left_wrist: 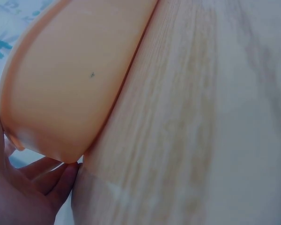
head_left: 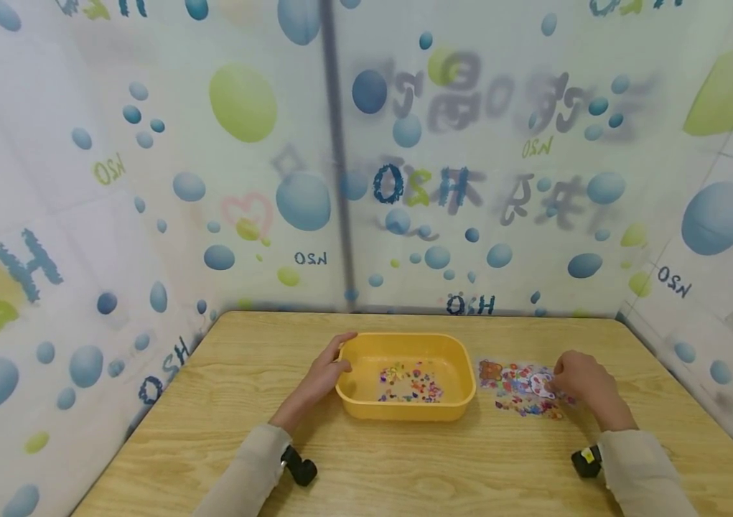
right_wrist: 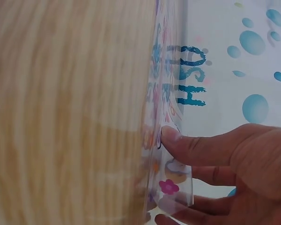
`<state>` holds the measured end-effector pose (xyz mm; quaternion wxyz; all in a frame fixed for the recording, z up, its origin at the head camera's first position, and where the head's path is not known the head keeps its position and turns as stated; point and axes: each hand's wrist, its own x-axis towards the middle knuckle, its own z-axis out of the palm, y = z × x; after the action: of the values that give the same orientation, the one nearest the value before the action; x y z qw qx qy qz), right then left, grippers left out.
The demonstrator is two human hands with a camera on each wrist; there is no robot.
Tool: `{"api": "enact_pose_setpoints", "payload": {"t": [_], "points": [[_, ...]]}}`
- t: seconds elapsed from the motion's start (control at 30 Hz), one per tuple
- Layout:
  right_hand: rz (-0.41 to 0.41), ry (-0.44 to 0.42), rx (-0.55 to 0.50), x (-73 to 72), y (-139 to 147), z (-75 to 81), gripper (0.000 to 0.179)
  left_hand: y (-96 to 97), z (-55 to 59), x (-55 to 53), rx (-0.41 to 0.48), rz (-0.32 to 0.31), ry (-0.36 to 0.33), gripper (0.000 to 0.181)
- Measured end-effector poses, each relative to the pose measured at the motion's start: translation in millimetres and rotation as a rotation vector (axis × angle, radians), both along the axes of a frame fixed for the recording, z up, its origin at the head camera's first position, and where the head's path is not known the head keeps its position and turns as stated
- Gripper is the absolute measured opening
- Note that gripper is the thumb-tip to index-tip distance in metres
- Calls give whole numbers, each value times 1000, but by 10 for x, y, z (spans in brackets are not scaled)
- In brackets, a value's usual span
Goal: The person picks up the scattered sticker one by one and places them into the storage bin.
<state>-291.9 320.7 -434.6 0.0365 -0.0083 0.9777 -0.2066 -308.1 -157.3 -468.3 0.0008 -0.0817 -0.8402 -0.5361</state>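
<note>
A yellow plastic basin (head_left: 405,411) stands on the table with many tiny multicoloured pieces (head_left: 421,384) scattered over its floor. My left hand (head_left: 324,370) grips its left end, thumb at the rim; in the left wrist view, fingers (left_wrist: 61,185) curl at the basin's outer wall (left_wrist: 79,79). To the basin's right is a clear plastic bag (head_left: 517,380) printed with a bear, a white cartoon animal and flowers. Small coloured bits show along its near side. My right hand (head_left: 589,388) pinches the bag's right end, with the thumb (right_wrist: 178,143) on the clear film (right_wrist: 168,187).
The wood-grain table (head_left: 431,467) runs back to a curtain (head_left: 405,237) printed with blue and green drops. The curtain also hangs at both sides. A small black device (head_left: 299,467) is strapped at my left wrist, another (head_left: 587,462) at my right.
</note>
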Motion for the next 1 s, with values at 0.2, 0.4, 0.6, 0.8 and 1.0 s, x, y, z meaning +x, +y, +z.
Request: {"api": "enact_pose_setpoints", "payload": {"t": [0.2, 0.4, 0.6, 0.8, 1.0], "points": [[-4, 12, -12, 2, -2, 3, 22, -2, 2, -2, 5, -5, -9, 65], [-2, 31, 0, -4, 6, -9, 33, -13, -1, -3, 7, -8, -6, 65], [-29, 57, -10, -11, -3, -9, 32, -11, 7, 11, 11, -7, -2, 65], [-27, 79, -13, 2, -6, 3, 25, -13, -5, 1, 12, -10, -5, 65], [17, 111, -16, -7, 46, -21, 22, -11, 1, 3, 13, -13, -2, 65]]}}
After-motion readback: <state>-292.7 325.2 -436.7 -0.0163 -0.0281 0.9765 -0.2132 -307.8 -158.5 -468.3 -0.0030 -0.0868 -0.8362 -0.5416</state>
